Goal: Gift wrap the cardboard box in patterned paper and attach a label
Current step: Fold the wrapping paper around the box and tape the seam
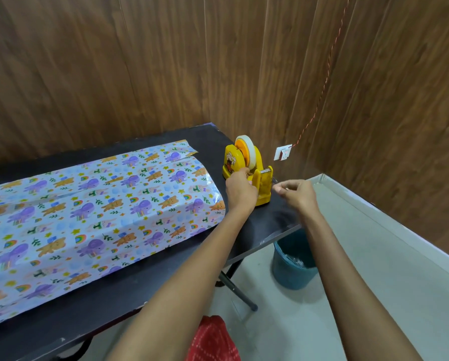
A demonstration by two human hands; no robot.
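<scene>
Left hand point(240, 190) grips the yellow dispenser point(263, 183), its cartoon sticker unreadable. Right hand point(297, 194), just right of it, pinches the tape point(248, 149) end. Paper point(101, 204) lies left of it.

Dispenser at the table's right end, paper to its left

The paper point(101, 204) lies on the table point(270, 220), covering its left and middle. The dispenser point(246, 162) stands on the table just right of the paper's end, near the far corner. The left hand point(240, 190) grips the dispenser's near side; the right hand point(297, 194) hangs just right of it. A bin point(292, 261) sits on the floor below the table's right edge. A socket point(283, 153) is on the wall behind the dispenser.
</scene>
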